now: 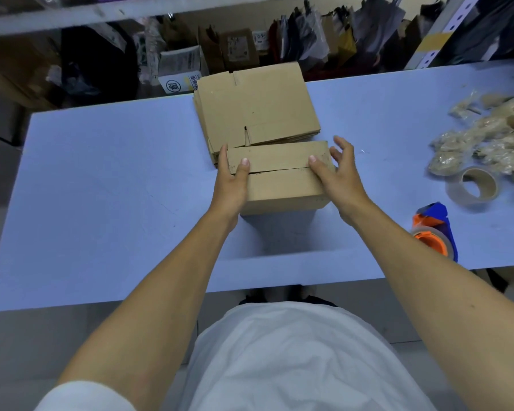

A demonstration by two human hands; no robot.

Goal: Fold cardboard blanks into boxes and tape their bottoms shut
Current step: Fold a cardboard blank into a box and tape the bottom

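A folded brown cardboard box [282, 185] stands on the blue table [107, 185], its two flaps closed on top with a seam between them. My left hand [230, 185] grips its left end, thumb pressing on the far flap and fingers down the side. My right hand [336, 173] rests at the right end, thumb on the far flap, fingers spread and lifted off the box. Just behind lies a stack of flat cardboard blanks [255, 108].
A blue and orange tape dispenser [435, 234] sits near the front edge at right. A roll of clear tape [474, 185] lies beyond it, with a heap of crumpled used tape [487, 137] further back. Shelves with packaged goods stand behind the table.
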